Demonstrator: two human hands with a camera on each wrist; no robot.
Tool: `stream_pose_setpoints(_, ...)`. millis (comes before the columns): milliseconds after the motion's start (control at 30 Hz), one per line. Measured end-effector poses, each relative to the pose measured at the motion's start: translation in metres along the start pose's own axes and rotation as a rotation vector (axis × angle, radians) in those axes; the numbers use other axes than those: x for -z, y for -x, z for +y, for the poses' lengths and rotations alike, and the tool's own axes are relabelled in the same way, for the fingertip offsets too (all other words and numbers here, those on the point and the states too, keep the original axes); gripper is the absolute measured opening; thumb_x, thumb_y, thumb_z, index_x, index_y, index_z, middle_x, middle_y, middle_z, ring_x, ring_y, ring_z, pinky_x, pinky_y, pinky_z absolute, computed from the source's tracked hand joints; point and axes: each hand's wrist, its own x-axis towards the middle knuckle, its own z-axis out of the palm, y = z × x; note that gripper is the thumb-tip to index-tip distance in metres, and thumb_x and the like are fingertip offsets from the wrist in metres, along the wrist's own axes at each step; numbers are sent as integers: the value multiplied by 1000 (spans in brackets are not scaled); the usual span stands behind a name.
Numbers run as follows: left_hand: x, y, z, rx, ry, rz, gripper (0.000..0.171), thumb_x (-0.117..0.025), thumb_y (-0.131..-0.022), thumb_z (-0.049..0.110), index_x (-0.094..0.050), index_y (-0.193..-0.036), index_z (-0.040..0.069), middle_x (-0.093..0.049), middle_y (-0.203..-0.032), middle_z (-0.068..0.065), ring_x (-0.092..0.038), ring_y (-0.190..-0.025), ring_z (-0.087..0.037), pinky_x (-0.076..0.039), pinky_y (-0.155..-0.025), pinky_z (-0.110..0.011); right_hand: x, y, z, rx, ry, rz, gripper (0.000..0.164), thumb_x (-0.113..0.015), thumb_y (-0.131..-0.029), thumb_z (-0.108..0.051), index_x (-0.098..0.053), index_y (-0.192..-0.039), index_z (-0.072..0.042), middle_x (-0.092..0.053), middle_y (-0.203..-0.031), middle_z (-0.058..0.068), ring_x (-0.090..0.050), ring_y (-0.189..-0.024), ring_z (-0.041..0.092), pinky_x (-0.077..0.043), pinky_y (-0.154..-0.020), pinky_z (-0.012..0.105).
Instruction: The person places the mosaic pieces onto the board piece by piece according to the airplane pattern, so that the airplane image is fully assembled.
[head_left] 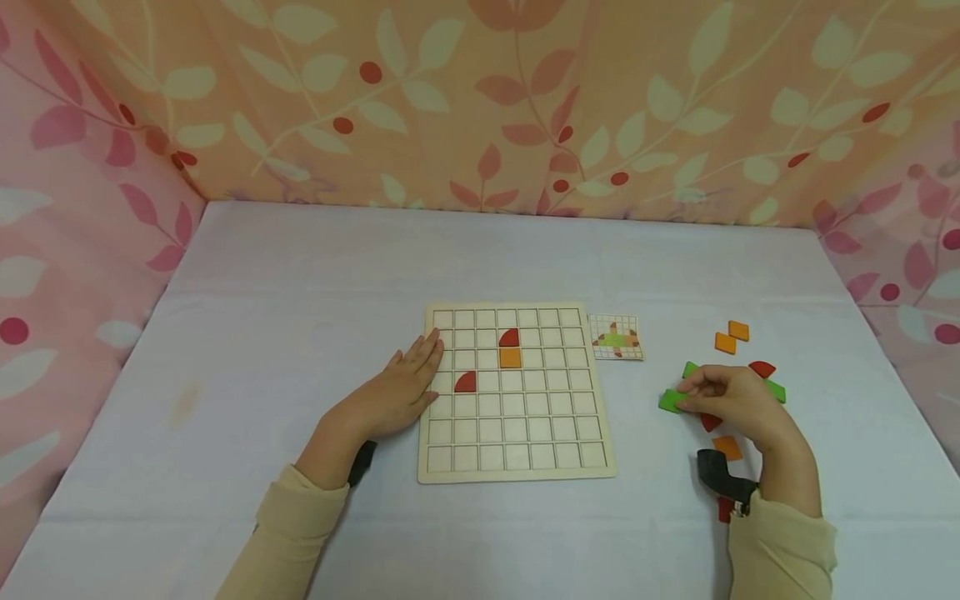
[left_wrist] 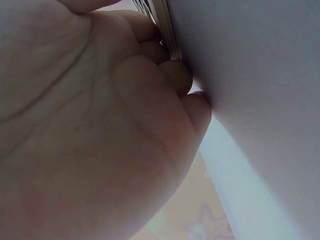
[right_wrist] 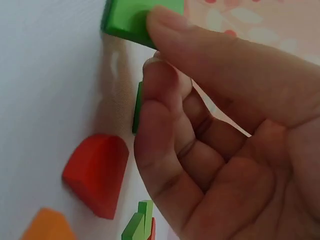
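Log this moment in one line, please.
left hand: touching grid board edge | right hand: pinching green tile | on board: two red quarter-circles, one orange square

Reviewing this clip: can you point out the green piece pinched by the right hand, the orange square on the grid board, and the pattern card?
Green piece (right_wrist: 130,21): right wrist view, on its broad face.
Orange square (head_left: 510,357): head view, middle of its top.
Pattern card (head_left: 617,340): head view, middle of its printed side.
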Motion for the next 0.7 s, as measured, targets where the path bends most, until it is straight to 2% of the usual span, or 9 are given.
stream_pose_setpoints(300, -1, 0, -1, 1, 2, 2, 66, -45, -100, 18, -7, -149, -3, 7, -157, -14, 3, -143, -29, -8, -113, -51, 1, 3, -6, 36, -99, -6, 26, -70, -86, -14, -63, -101, 6, -70, -87, 8, -60, -73, 8, -48, -63, 23)
stream_pose_setpoints(467, -1, 0, 0, -6, 0, 6, 65, -45, -100, 18, -7, -149, -4, 6, -157, -15, 2, -143, -30, -9, -113, -51, -6, 1, -16, 13, -146, 51, 33, -70, -86, -22, -65, -103, 6, -70, -86, 2, -61, -74, 7, -48, -62, 23)
stream_pose_setpoints(700, -1, 1, 0, -24, -58, 29, 65, -45, -100, 20, -10, -148, -5, 4, -156, -18, 5, -142, -36, -8, -111, -55, -16, -2, -29, 12, -229, 118, 32, -71, -86, -19, -65, -103, 8, -69, -87, 1, -65, -74, 9, -52, -67, 20)
